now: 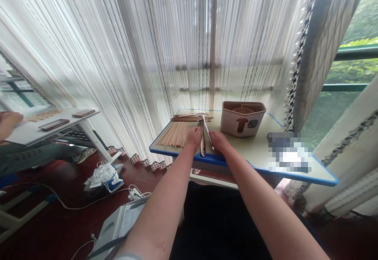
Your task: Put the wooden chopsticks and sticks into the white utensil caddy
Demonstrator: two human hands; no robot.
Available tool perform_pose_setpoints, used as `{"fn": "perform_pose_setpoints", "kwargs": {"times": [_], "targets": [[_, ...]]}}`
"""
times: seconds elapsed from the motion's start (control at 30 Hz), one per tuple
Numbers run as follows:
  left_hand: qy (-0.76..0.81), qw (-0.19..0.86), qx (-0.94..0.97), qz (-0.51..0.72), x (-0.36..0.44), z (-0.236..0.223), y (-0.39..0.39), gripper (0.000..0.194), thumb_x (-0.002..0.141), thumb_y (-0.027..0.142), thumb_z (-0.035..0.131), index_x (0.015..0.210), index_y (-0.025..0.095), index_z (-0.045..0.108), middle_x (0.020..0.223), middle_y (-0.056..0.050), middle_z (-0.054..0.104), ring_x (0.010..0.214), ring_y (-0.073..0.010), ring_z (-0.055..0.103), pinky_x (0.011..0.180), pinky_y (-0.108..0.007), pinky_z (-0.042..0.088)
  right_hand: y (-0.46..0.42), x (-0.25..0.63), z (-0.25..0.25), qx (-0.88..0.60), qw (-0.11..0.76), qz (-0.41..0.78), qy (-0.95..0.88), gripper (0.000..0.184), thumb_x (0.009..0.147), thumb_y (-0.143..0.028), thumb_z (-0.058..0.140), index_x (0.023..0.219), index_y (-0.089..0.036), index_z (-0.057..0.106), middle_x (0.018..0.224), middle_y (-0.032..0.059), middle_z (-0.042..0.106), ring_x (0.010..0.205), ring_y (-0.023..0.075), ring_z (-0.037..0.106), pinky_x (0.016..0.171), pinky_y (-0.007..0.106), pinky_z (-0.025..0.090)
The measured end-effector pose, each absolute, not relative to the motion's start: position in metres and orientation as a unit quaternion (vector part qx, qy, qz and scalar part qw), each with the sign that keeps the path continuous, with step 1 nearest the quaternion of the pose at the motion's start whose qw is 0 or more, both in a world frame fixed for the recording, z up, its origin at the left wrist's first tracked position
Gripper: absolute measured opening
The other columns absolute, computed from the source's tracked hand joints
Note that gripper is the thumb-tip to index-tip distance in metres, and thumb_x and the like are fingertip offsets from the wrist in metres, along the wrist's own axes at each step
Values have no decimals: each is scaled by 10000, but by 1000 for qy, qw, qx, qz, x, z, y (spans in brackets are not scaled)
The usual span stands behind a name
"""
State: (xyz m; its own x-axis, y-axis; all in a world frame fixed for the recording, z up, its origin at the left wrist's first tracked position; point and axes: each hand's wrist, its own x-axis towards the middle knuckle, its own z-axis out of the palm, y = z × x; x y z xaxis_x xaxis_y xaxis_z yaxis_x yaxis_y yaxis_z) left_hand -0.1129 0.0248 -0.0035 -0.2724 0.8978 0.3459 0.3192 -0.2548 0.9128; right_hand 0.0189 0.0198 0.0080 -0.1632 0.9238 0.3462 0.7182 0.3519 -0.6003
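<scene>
The utensils [203,149] sit between left hand [195,137] and right hand [217,140], seemingly so both can reach; whether the curled fingers grip, I can't tell. Sticks [175,134] lie leftward, probably spread for easy picking.

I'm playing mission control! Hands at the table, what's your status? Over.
Left grip and right grip flanking long handles; exact hold unclear. Nearest obstacles: thin sticks lying left, box standing right. Over.
</scene>
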Motion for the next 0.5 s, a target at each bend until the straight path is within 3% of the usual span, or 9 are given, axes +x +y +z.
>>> {"fn": "perform_pose_setpoints", "kwargs": {"times": [0.2,0.5], "targets": [[566,225,593,527,-116,0,20,261,765,253,545,971,111,620,958,-112,662,889,-180,609,798,-289,456,18,19,7,-562,381,175,-713,436,843,-522,367,690,-168,571,581,38,580,549,151,515,514,247,309],[575,232,585,523,-114,7,14,281,771,240,542,1015,113,605,994,-121,657,868,-184,621,777,-288,462,7,22,12,-552,433,158,-694,195,759,-356,509,719,-173,565,603,17,595,555,137,523,520,231,309]]}}
